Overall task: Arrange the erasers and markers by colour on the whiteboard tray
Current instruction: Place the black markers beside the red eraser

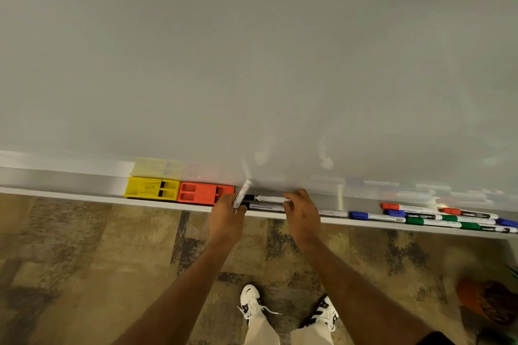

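A white-barrelled marker [242, 193] stands tilted above the whiteboard tray [84, 198], pinched in the left hand [227, 214]. Two black markers [266, 202] lie in the tray between the hands; the right hand [301, 211] curls its fingers onto their right ends. A yellow eraser [152, 188] and an orange eraser [204, 193] sit touching, left. Blue, red and green markers [437, 217] lie grouped to the right.

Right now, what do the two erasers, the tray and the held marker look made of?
Yellow eraser and orange eraser: moulded plastic by the look, matte, with recessed ribbed pockets. Tray: probably painted or coated metal, a smooth pale ledge with a thin straight edge. Marker in the left hand: glossy white plastic barrel, it seems, with printed lettering.
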Demonstrator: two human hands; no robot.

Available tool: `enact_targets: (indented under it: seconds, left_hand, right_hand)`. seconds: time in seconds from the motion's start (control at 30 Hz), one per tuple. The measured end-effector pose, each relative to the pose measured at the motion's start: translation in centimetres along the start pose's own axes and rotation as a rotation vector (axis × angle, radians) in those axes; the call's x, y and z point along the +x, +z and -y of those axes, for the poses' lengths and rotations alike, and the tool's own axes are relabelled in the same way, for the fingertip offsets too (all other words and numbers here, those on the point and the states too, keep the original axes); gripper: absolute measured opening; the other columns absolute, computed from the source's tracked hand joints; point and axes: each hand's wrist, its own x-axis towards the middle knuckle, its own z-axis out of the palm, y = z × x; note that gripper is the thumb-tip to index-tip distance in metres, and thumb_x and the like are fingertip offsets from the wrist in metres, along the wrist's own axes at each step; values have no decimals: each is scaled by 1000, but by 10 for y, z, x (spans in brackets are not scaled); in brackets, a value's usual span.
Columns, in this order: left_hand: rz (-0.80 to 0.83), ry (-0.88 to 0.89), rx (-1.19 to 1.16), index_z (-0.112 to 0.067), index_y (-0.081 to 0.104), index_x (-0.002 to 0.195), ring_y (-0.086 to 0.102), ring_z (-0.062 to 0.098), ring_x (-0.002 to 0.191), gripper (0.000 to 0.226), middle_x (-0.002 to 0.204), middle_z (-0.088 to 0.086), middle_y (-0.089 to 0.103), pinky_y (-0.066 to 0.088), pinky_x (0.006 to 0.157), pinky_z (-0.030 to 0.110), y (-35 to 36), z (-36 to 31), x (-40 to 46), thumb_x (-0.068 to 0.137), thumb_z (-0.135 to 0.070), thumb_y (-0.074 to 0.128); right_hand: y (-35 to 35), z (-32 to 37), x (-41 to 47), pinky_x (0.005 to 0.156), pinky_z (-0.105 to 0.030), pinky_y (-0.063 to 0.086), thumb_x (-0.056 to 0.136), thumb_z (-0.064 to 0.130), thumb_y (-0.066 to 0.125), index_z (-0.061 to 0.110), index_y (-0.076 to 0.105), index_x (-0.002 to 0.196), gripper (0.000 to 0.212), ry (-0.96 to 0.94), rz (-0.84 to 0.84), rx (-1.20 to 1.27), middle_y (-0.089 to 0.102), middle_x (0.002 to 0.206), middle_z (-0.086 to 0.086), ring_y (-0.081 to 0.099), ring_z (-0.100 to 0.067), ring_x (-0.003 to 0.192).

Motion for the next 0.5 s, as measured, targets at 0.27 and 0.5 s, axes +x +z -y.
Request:
enact_targets:
  seconds: [0.27,0.5]
  left_hand:
    - [12,81,97,-35,57,87,53,5,66,13,78,-13,55,37,50,25,3,1,2,89,-25,63]
    - [18,152,272,-22,60,96,56,17,72,8,87,-4,55,45,59,32,2,0,2,92,-28,60]
  right_hand:
    - [12,2,4,70,-36,50,86,1,59,4,69,92,12,-32,55,25,66,90,-10,59,-24,82]
    - [9,10,13,60,-29,36,87,-1,54,2,64,73,17,-64,142,-21,57,77,-9,48,-20,70]
